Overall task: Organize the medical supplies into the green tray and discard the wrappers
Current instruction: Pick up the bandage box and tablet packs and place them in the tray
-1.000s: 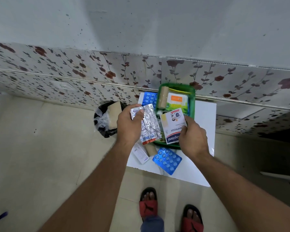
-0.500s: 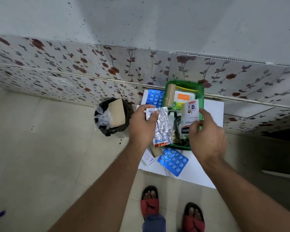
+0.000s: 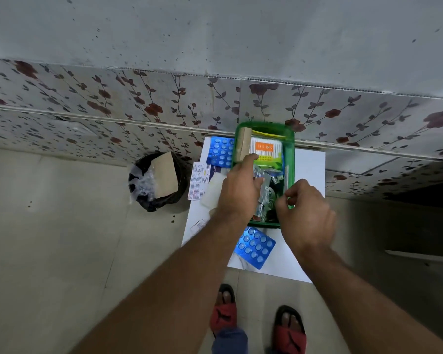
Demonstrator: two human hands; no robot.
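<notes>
The green tray (image 3: 290, 149) stands on a white board (image 3: 310, 169) by the wall. Inside it are a beige bandage roll (image 3: 242, 146), a cotton-bud box with an orange label (image 3: 265, 149) and a silver foil strip (image 3: 266, 194). My left hand (image 3: 238, 191) reaches into the tray with its thumb and fingers on the foil strip. My right hand (image 3: 306, 213) hovers at the tray's right rim, fingers curled, with nothing visible in them. One blue blister pack (image 3: 255, 247) lies in front of the tray. Another blue blister pack (image 3: 220, 152) lies to its left.
A black bin (image 3: 155, 181) with a clear liner and a cardboard piece stands on the floor left of the board. A printed leaflet (image 3: 198, 181) and a white pad (image 3: 212, 190) lie on the board's left side. My feet in red sandals (image 3: 223, 312) stand just below the board.
My left hand carried the foil strip from left of the tray into it. My right hand stood the white plaster box in the tray and let go of it.
</notes>
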